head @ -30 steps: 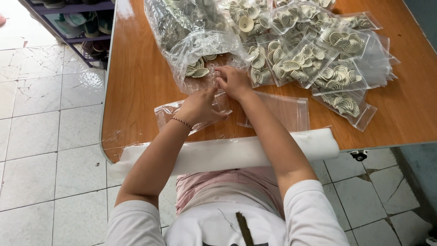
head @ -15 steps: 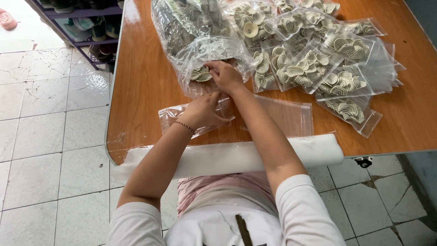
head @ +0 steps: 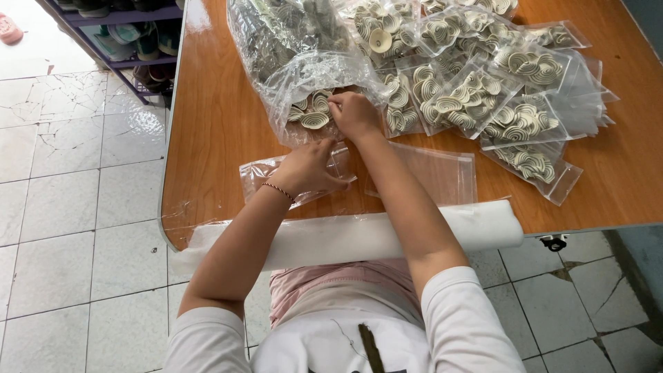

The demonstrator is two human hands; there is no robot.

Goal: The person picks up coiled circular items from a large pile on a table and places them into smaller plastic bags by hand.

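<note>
My left hand [head: 309, 169] rests on a small clear plastic bag [head: 257, 176] that lies flat on the wooden table [head: 214, 124], holding it at its mouth. My right hand [head: 353, 115] reaches into the open mouth of a large clear bag [head: 290, 48] full of pale spiral pieces, its fingers closed around some of them. A few loose spiral pieces [head: 314, 110] show at the big bag's opening, just left of that hand.
Several small filled bags of spiral pieces [head: 483, 90] lie piled at the back right. An empty clear bag [head: 442, 176] lies right of my forearm. A white foam roll [head: 359, 235] runs along the table's near edge. A shoe rack [head: 124, 34] stands on the tiled floor at left.
My right hand has stayed at the large bag's mouth, working among the spiral pieces. My left hand has kept its place on the small bag. The view has shifted slightly.
</note>
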